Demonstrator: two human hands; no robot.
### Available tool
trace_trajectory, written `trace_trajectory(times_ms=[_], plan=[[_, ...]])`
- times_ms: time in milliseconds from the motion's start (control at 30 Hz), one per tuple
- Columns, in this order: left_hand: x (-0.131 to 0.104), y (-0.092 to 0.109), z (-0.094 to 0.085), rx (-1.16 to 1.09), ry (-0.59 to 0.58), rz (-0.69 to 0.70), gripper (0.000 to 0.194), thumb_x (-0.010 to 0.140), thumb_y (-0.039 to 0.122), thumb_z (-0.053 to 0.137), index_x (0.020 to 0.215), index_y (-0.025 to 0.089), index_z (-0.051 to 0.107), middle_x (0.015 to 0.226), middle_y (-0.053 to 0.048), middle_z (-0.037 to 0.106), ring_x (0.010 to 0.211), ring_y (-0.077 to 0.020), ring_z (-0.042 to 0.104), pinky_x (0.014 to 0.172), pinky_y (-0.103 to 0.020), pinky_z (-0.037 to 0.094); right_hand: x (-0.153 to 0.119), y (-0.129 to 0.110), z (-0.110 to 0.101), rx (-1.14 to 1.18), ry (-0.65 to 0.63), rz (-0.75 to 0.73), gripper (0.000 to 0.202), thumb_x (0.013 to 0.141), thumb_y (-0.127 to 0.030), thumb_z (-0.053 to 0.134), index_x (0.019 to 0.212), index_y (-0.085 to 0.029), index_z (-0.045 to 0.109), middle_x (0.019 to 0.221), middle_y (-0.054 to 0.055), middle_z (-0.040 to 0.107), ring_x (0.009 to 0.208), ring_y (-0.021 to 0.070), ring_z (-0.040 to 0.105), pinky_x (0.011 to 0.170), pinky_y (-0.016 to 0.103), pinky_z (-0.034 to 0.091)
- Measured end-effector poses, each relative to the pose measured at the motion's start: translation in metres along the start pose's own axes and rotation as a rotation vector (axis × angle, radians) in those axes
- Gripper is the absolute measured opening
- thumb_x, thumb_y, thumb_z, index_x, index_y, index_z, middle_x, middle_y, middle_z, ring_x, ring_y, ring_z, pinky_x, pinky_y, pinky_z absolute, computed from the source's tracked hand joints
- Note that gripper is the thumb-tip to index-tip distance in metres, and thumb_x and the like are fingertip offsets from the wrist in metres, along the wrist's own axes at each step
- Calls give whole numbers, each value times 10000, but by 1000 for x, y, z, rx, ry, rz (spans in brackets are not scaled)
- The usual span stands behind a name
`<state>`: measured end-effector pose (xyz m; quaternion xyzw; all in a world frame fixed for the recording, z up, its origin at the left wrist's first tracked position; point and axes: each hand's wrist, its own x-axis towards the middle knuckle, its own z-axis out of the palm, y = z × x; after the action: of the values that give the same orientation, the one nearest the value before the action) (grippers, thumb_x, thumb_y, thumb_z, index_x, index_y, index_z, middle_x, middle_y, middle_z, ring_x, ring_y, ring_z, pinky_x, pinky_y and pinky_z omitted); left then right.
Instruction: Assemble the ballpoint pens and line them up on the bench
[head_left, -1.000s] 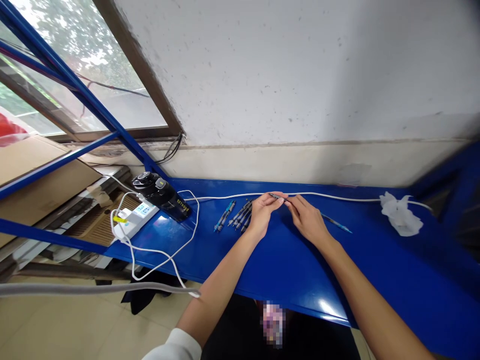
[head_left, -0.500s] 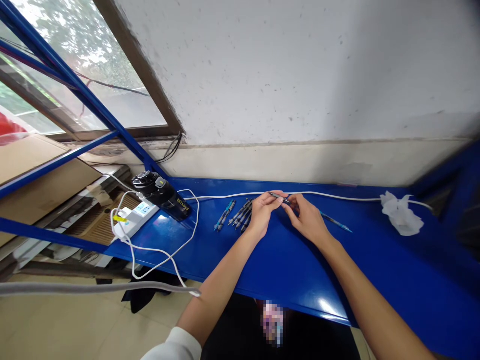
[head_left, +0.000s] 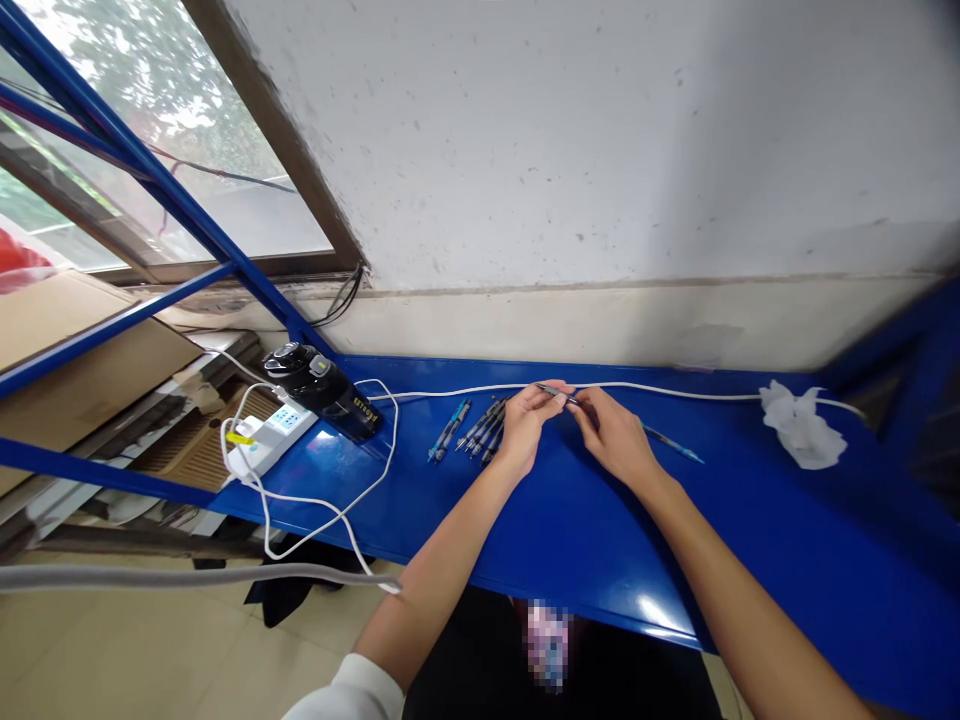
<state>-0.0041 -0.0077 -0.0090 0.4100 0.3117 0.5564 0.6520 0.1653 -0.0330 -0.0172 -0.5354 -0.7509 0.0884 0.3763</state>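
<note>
Both my hands meet over the middle of the blue table, gripping one dark pen (head_left: 553,391) between them. My left hand (head_left: 526,420) is closed around its left part, thumb pressed on it. My right hand (head_left: 611,432) pinches the pen's right end with thumb and fingers. Several dark pens (head_left: 482,428) lie side by side just left of my left hand, partly hidden by it. Further left rest blue pens (head_left: 449,432). A blue, slender pen-like piece (head_left: 673,443) sticks out beyond my right hand, its near end hidden by the hand.
A black bottle (head_left: 326,392) stands at the left beside a white power strip (head_left: 274,438) with looping white cable (head_left: 390,455). Crumpled white tissue (head_left: 804,428) lies at the right. The blue table (head_left: 577,540) backs onto a wall; a blue metal frame (head_left: 180,220) rises at left.
</note>
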Motion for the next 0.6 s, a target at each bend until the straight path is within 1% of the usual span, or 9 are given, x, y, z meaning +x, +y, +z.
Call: trace_trajectory(times_ms=[167,300,467,533,600], plan=[[1,-2,0,34,49,-24,330,797,355,926,1085,217,842,1145,-93,810,1078,-236,713,969,-357,493,1,-2,-2,-45,2,-32,287,1148,-425,435,1171,-241,653,1108,93,756,877,241,717,687,330,454],[1,-3,0,46,49,-14,331,827,408,909,1093,222,844,1137,-93,804,1080,-234,708,949,-352,497,1,-2,-2,-77,-2,-44,377,1162,-443,369,1157,-240,687,1079,105,743,885,246,718,672,332,461],[1,-2,0,27,44,-14,353,797,404,929,1076,205,845,1103,-103,815,1029,-237,720,977,-383,487,0,1,-1,-9,17,-14,290,1123,-483,498,1198,-243,642,1038,79,768,855,239,732,694,328,485],[1,-1,0,27,32,-8,358,801,396,928,1090,204,843,1123,-110,818,1038,-242,721,1000,-395,480,0,2,0,-12,6,-23,293,1138,-471,457,1155,-246,644,1021,78,764,836,238,723,680,326,469],[1,-1,0,32,18,-5,358,814,385,919,1115,208,839,1146,-113,821,1056,-245,721,1019,-403,474,0,2,0,-35,-3,-41,343,1158,-459,392,1127,-247,659,1025,87,754,846,241,718,674,326,457]])
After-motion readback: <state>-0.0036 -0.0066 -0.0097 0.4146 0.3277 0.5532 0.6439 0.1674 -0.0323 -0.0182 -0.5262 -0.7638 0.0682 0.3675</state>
